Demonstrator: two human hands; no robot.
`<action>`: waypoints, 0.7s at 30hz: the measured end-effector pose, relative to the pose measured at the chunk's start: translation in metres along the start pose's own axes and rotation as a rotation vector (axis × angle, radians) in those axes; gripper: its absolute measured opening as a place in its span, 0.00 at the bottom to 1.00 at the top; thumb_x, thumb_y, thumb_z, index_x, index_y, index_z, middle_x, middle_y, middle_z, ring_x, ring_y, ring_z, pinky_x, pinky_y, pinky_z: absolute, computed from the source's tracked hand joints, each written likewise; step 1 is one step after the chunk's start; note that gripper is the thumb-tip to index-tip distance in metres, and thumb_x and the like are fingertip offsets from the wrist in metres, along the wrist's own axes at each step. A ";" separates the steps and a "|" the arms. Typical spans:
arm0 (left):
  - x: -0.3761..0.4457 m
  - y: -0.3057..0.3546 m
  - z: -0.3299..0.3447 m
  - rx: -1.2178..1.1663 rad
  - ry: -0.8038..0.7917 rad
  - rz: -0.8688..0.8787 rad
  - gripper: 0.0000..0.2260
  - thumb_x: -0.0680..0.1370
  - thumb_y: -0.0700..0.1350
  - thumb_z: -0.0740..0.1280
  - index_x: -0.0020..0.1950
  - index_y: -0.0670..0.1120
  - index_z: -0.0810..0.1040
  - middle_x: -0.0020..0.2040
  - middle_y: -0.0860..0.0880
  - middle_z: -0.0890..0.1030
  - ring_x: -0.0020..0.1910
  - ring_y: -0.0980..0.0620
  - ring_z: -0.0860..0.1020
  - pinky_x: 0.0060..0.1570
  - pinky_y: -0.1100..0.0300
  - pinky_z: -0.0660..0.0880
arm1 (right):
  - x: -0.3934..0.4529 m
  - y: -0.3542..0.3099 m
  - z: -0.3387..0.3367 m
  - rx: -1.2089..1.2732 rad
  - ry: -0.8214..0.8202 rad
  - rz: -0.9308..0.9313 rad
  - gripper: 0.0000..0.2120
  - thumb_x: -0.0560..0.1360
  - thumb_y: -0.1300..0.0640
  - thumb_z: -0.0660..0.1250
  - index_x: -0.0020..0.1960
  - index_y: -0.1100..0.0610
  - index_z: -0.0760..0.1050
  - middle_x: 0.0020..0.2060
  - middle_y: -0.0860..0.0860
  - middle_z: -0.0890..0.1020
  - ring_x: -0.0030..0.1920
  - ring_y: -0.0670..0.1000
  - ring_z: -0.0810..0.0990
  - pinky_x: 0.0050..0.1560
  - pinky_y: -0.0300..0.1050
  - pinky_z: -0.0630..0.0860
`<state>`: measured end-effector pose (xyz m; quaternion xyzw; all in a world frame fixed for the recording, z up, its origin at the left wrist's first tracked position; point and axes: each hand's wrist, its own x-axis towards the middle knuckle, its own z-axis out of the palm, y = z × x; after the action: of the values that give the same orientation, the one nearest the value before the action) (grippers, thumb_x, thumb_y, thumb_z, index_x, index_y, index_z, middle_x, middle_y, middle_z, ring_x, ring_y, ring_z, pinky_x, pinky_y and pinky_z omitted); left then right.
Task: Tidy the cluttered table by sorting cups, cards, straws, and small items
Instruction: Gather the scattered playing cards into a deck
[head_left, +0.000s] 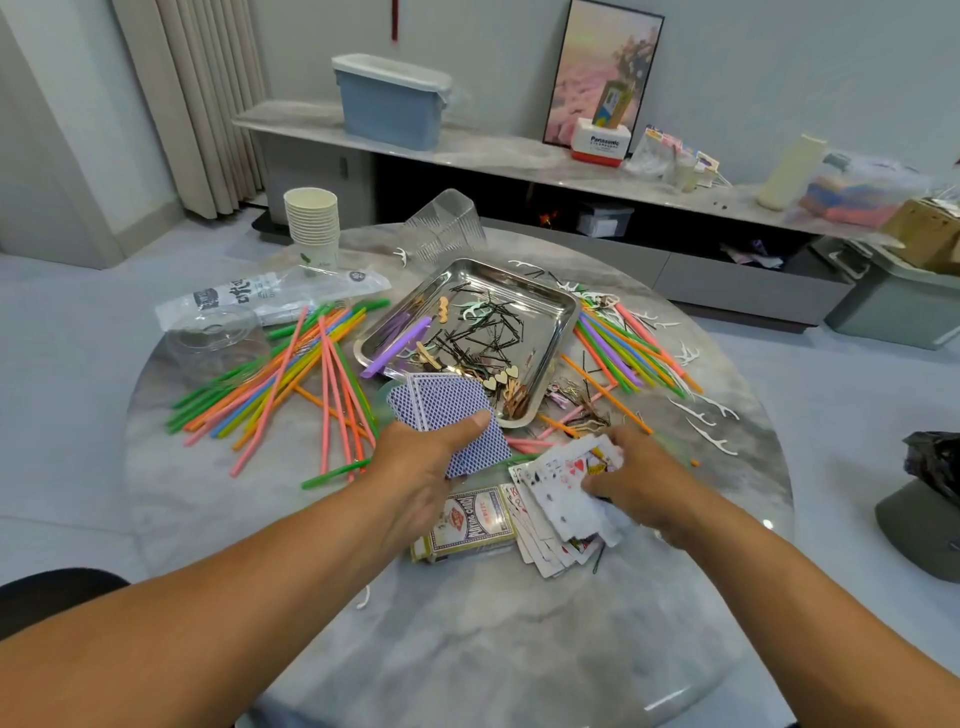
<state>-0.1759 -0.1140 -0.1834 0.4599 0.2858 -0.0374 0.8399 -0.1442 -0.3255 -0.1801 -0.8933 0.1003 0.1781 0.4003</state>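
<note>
L hand (415, 467) gripping blue-backed cards (441, 410), R hand (641, 478) pinching face-up cards (566, 467), card box (467, 522) btwn

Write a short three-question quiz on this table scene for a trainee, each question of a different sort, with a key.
1. True or false: the left hand holds a fan of cards showing their blue backs.
2. Multiple choice: where is the card box?
A. inside the metal tray
B. flat on the table near the person, left of the face-up cards
C. on the stack of paper cups
3. Fill in: the right hand rests on the spread of ____ cards.

Key: 1 true; 2 B; 3 face-up.
</note>
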 end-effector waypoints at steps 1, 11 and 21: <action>-0.002 0.000 0.002 -0.024 -0.029 -0.028 0.12 0.74 0.36 0.75 0.55 0.42 0.79 0.51 0.43 0.85 0.49 0.44 0.84 0.42 0.51 0.81 | 0.001 0.002 0.006 -0.017 -0.004 0.008 0.20 0.78 0.60 0.71 0.66 0.50 0.70 0.47 0.53 0.83 0.39 0.50 0.82 0.41 0.49 0.81; -0.014 -0.015 0.008 0.067 -0.181 -0.011 0.11 0.76 0.29 0.69 0.56 0.39 0.80 0.48 0.42 0.87 0.40 0.46 0.86 0.35 0.51 0.83 | -0.018 -0.019 0.023 0.369 -0.164 -0.167 0.12 0.74 0.52 0.77 0.53 0.57 0.81 0.46 0.52 0.88 0.44 0.50 0.86 0.41 0.43 0.82; -0.012 -0.013 0.010 0.069 -0.203 0.055 0.15 0.75 0.28 0.69 0.59 0.40 0.80 0.48 0.43 0.87 0.42 0.48 0.86 0.34 0.56 0.81 | -0.014 -0.019 0.018 0.475 -0.204 -0.081 0.07 0.74 0.56 0.76 0.51 0.54 0.83 0.47 0.53 0.88 0.43 0.51 0.83 0.43 0.45 0.77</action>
<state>-0.1862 -0.1318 -0.1829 0.4902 0.1849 -0.0706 0.8488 -0.1550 -0.2991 -0.1725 -0.7551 0.0627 0.2226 0.6135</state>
